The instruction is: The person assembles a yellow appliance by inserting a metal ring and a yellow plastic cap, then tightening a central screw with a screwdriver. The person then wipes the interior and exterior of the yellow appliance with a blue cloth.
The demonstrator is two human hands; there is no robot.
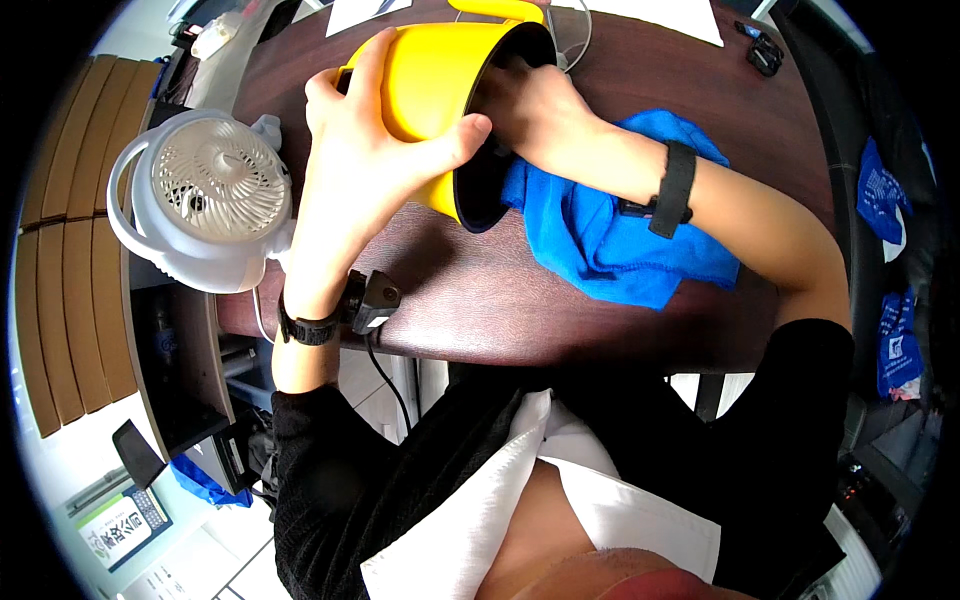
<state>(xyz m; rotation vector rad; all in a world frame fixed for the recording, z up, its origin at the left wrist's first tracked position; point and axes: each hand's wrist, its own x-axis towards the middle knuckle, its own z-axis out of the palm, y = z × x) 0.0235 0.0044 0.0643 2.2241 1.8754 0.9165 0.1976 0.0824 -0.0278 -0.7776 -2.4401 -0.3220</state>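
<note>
Head view: yellow pot (pixel 425 85) tipped sideways, mouth toward right hand (pixel 535 105).

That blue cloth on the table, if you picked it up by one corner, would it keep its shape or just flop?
The blue cloth would most likely flop: it already lies rumpled in soft folds on the dark table. It looks light for its size, and probably grips rather than slides, being fuzzy. It cannot roll or tip, though the right hand's forearm lies over it.
</note>
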